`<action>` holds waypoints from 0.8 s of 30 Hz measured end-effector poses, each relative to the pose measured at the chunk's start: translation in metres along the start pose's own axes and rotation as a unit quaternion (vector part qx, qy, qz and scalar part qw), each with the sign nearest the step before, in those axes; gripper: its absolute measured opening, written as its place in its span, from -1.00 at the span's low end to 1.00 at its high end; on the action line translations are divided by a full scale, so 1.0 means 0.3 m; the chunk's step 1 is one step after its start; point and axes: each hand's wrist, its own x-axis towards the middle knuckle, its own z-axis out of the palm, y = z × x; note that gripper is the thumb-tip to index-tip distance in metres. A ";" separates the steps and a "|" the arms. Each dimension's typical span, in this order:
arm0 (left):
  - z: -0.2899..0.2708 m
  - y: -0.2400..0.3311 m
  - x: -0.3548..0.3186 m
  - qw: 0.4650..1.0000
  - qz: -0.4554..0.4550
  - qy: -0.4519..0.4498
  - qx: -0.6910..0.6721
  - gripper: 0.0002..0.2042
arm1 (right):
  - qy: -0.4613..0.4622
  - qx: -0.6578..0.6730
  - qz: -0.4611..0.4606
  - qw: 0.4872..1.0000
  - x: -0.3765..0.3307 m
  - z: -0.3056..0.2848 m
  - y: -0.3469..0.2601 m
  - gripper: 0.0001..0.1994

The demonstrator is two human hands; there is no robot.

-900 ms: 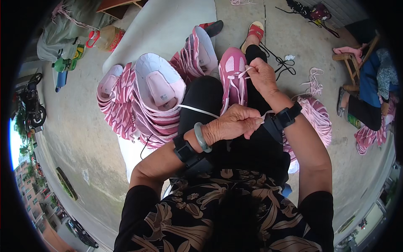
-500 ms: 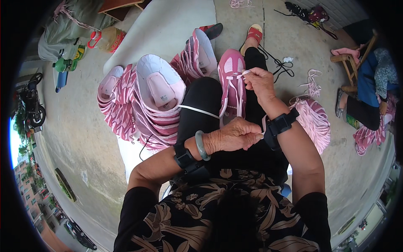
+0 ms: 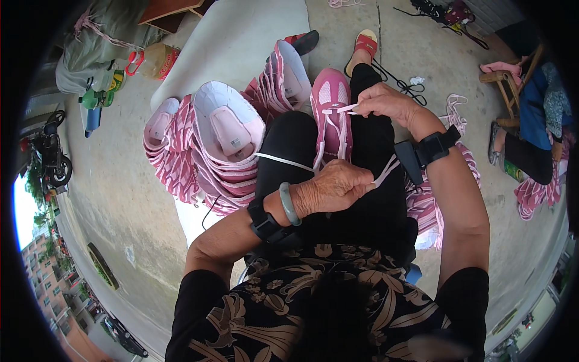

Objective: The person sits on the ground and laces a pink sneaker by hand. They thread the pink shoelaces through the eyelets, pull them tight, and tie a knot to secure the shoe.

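Observation:
A pink and white sneaker rests against my thighs, toe pointing away from me. Pale pink shoelace runs loosely through its front opening. My right hand pinches a stretch of shoelace drawn taut from the eyelets near the toe. Closer to my body, my left hand is closed on a shoelace end, with pale strands sticking out past its fingers toward the right wrist. The left hand covers the heel end of the sneaker. A white cord crosses my left knee.
Nested pink shoe uppers stand in stacks to my left. More pink pieces lie right, partly behind my forearm. A person's leg and a wooden chair are far right. Plastic bottles stand at the far left.
My right hand has moved right and slightly away from the sneaker, drawing out a longer stretch of shoelace. The left hand has shifted slightly, its lace strands now stretching toward the right wrist.

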 end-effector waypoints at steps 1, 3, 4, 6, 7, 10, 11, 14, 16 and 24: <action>0.006 0.004 0.005 1.000 -0.002 -0.003 0.001 -0.93 | 0.002 0.004 0.007 1.000 -0.012 0.001 0.007 -0.86; 0.017 0.009 0.008 1.000 -0.001 -0.004 -0.001 -0.92 | -0.002 0.038 0.010 0.999 -0.023 0.003 0.021 -0.85; 0.022 0.009 0.008 1.000 0.001 -0.004 -0.002 -0.92 | -0.007 0.065 0.005 0.998 -0.026 0.004 0.029 -0.85; 0.025 0.006 0.000 1.000 0.000 -0.010 0.019 -0.92 | -0.014 0.131 -0.006 0.991 -0.027 0.011 0.047 -0.84; 0.024 0.005 -0.004 0.999 -0.001 -0.012 0.031 -0.92 | -0.015 0.168 -0.015 0.986 -0.025 0.017 0.055 -0.84; 0.014 0.017 -0.008 0.999 0.000 -0.012 0.031 -0.93 | 0.004 0.238 -0.030 0.971 -0.012 0.042 0.071 -0.85; 0.009 0.029 -0.008 1.000 -0.011 -0.013 0.004 -0.92 | 0.013 0.255 -0.032 0.966 -0.008 0.053 0.075 -0.86; -0.009 0.089 -0.009 0.983 -0.088 -0.041 -0.156 -0.84 | 0.025 0.283 -0.055 0.957 0.001 0.082 0.081 -0.88; -0.029 0.143 -0.022 0.913 -0.178 -0.088 -0.358 -0.77 | -0.001 0.233 -0.090 0.968 0.013 0.101 0.081 -0.88; -0.058 0.276 -0.049 0.866 -0.158 -0.240 -0.410 -0.72 | 0.086 0.206 -0.150 0.963 0.028 0.157 0.096 -0.73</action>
